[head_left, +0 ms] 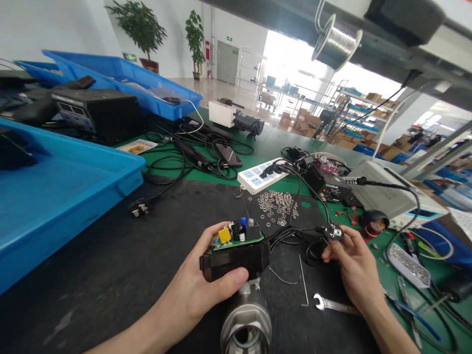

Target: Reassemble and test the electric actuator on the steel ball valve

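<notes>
My left hand (206, 285) is wrapped round a black box (236, 258) with an open top, where a green circuit board (238, 235) with yellow, blue and black parts shows. The box sits on a steel valve body (246, 322) at the table's front edge. My right hand (356, 265) pinches a black power plug (334, 232) between thumb and fingers; its black cable (291, 235) runs back to the box.
A spanner (334, 305) and a hex key (304, 282) lie near my right hand. Behind are a heap of several washers (275, 206), a white power strip (260, 178), tangled cables, a soldering station (328, 184) and blue trays (55, 196) at left.
</notes>
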Demonstrator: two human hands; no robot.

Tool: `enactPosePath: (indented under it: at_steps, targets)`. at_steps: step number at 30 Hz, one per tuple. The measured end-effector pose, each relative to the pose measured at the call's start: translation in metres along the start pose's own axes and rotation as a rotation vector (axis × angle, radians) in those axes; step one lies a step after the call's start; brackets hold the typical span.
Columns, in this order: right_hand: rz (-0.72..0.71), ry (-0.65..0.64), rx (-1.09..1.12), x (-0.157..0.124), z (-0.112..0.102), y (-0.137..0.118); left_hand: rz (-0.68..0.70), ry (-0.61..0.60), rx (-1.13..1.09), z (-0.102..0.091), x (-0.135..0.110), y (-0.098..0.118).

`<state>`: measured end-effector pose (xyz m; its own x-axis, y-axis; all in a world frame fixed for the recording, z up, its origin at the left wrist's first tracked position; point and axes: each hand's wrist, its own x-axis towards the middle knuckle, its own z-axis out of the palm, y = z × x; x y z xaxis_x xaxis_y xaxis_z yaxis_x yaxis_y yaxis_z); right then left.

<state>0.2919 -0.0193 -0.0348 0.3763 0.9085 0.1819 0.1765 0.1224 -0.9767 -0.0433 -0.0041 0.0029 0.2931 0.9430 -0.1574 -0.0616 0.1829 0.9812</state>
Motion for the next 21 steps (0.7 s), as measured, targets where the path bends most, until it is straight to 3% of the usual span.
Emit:
enactPosePath:
  at_steps: [21]
  targets:
    - [0.001,-0.020,-0.018,0.0023,-0.0012,0.0064,0.007,0.013,0.017,0.0008,0.0017,0.0003]
